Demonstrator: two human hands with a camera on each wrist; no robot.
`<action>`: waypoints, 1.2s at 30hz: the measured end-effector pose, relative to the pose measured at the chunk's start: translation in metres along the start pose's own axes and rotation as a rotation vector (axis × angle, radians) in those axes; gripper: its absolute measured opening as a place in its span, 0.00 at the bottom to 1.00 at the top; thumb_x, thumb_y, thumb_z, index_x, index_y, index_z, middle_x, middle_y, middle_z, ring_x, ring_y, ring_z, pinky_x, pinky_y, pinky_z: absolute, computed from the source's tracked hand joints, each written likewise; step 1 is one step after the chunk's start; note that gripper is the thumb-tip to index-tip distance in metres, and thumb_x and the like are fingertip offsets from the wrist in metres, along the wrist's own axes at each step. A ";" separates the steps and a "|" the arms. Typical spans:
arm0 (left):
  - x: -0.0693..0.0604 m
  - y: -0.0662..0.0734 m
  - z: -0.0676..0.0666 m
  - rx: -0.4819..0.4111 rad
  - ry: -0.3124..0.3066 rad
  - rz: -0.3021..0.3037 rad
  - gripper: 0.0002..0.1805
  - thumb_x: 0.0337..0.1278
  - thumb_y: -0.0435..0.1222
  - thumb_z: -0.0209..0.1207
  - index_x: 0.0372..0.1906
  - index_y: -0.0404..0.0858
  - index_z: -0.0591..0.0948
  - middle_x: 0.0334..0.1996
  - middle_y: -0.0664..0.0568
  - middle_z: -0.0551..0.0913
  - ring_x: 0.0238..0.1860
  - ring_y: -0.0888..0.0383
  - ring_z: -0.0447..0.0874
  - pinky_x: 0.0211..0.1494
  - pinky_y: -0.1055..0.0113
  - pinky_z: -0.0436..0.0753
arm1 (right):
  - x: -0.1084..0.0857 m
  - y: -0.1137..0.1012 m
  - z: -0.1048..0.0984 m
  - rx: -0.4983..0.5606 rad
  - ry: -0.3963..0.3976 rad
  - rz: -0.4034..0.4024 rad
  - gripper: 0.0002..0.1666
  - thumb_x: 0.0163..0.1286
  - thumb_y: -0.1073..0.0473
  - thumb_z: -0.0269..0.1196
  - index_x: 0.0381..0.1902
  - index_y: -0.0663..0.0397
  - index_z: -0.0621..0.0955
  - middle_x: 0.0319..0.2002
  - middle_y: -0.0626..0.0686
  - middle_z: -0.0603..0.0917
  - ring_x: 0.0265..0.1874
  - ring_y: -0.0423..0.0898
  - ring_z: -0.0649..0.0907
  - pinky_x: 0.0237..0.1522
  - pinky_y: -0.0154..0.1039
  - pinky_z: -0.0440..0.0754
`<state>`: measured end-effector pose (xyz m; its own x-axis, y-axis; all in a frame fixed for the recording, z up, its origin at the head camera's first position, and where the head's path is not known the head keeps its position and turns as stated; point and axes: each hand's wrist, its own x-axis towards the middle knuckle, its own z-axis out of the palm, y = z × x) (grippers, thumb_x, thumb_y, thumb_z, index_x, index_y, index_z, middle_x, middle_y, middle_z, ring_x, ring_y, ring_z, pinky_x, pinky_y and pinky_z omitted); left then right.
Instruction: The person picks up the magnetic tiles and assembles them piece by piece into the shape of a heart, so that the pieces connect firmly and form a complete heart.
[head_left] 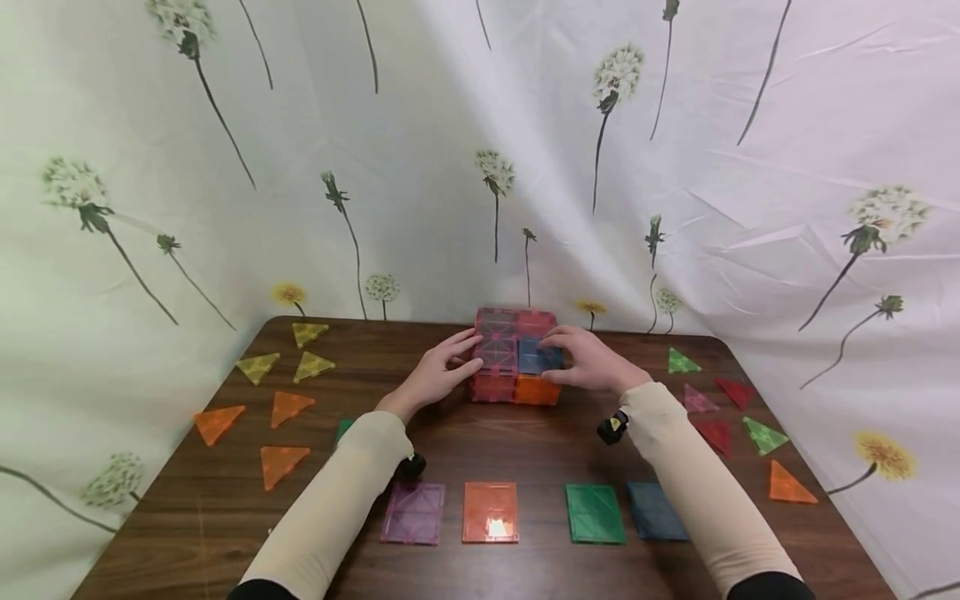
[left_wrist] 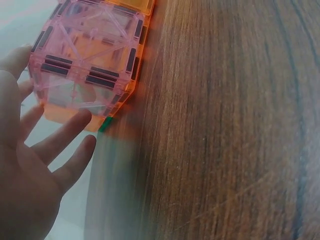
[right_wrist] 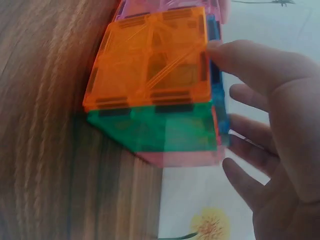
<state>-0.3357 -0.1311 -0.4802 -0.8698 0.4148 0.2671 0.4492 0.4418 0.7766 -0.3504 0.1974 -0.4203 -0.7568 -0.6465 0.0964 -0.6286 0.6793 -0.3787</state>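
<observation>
Centrally, near the far edge of a dark tabletop [head_left: 495,446], we find a low, box-shaped tile block [head_left: 495,350] between a person's two hands. The left hand [head_left: 431,375] rests its loosely spread fingers against the block's left side, gripping nothing. The right hand [head_left: 592,360] pinches a blue tile [head_left: 532,358] lying on the block's front right quarter, thumb at its near edge.

We judge the box nearly complete: front, left and right walls stand joined, and squares cover the top. We cannot tell whether the blue tile is fully seated. Unused, we think, are a purple square [head_left: 414,514], an orange square [head_left: 491,500], a green square [head_left: 596,513] and a partly covered blue square [head_left: 654,510] in a row towards the near edge, plus triangles by the left edge, such as a yellow triangle [head_left: 257,367], and by the right, such as a red triangle [head_left: 735,392].

The tiles look like glossy, see-through plastic with ribbed cross-lines; dark strips, probably magnets, line their borders. We see streaked wood grain below and creased, dandelion-printed cloth [head_left: 435,125] behind.
</observation>
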 end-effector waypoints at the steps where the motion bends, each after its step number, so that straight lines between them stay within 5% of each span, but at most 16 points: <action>1: 0.000 0.000 0.000 -0.004 0.003 0.000 0.31 0.77 0.44 0.60 0.79 0.41 0.71 0.82 0.47 0.62 0.60 0.39 0.83 0.69 0.42 0.76 | 0.000 0.001 0.001 0.004 0.007 0.006 0.31 0.72 0.45 0.71 0.67 0.52 0.82 0.69 0.57 0.76 0.71 0.58 0.74 0.71 0.60 0.72; 12: -0.001 0.002 0.000 0.011 -0.021 -0.017 0.34 0.78 0.46 0.59 0.81 0.40 0.67 0.82 0.41 0.59 0.64 0.39 0.81 0.71 0.40 0.75 | -0.015 0.013 0.023 0.147 0.120 0.092 0.39 0.71 0.42 0.71 0.75 0.46 0.75 0.79 0.61 0.63 0.76 0.61 0.67 0.73 0.65 0.68; 18: -0.003 -0.001 0.003 0.025 -0.046 -0.035 0.42 0.71 0.44 0.68 0.83 0.45 0.63 0.82 0.42 0.59 0.67 0.40 0.79 0.61 0.46 0.84 | -0.020 0.017 0.032 0.178 0.104 0.108 0.46 0.70 0.46 0.74 0.80 0.48 0.68 0.76 0.59 0.70 0.73 0.58 0.72 0.72 0.61 0.71; 25: 0.002 -0.003 0.006 0.104 0.059 0.051 0.37 0.69 0.40 0.69 0.79 0.37 0.70 0.76 0.39 0.70 0.65 0.40 0.81 0.68 0.44 0.79 | -0.008 0.012 0.033 0.136 0.121 0.091 0.43 0.74 0.50 0.70 0.81 0.53 0.67 0.76 0.60 0.71 0.73 0.59 0.73 0.70 0.59 0.74; 36: 0.011 0.001 0.002 0.174 0.172 -0.012 0.32 0.70 0.39 0.68 0.75 0.36 0.74 0.71 0.38 0.76 0.71 0.41 0.75 0.71 0.44 0.75 | 0.015 0.004 0.039 0.066 0.132 0.142 0.42 0.78 0.51 0.66 0.82 0.54 0.64 0.76 0.63 0.70 0.75 0.61 0.71 0.73 0.59 0.71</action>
<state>-0.3440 -0.1247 -0.4776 -0.8904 0.2739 0.3635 0.4543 0.5822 0.6743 -0.3575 0.1765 -0.4557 -0.8565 -0.4920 0.1560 -0.5043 0.7330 -0.4565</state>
